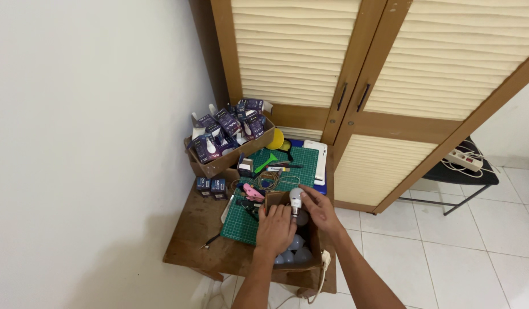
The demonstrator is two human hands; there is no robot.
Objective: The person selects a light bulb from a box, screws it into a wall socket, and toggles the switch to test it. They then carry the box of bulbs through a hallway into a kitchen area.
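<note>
- The right hand [320, 213] is pinching a white light bulb [296, 198] between thumb and fingertips, holding it by its round top with the metal screw base pointing down, just above the open cardboard box [314, 237] at the near edge of the table.
- The left hand [275, 230] is lying palm down over the box opening, fingers loosely curled; I cannot tell whether it is gripping a bulb underneath or only steadying the box.
- More bare white bulbs [296, 246] are showing inside the box below the left hand, so the box looks, by my judgement, partly filled, with this one bulb out of it and in hand.
- Just beyond the hands, a green cutting mat [287, 171] is carrying a coil of wire [268, 182], a pink-handled tool [252, 193] and other small tools.
- At the far left corner, a larger carton [227, 157] is sitting full of dark retail bulb packs [227, 129], and two more packs [211, 186] are standing beside the mat; these packaged bulbs appear unopened, which suggests plenty is left to handle.
- The wooden table [198, 229] is standing against a white wall, in front of a louvred wardrobe [356, 74].
</note>
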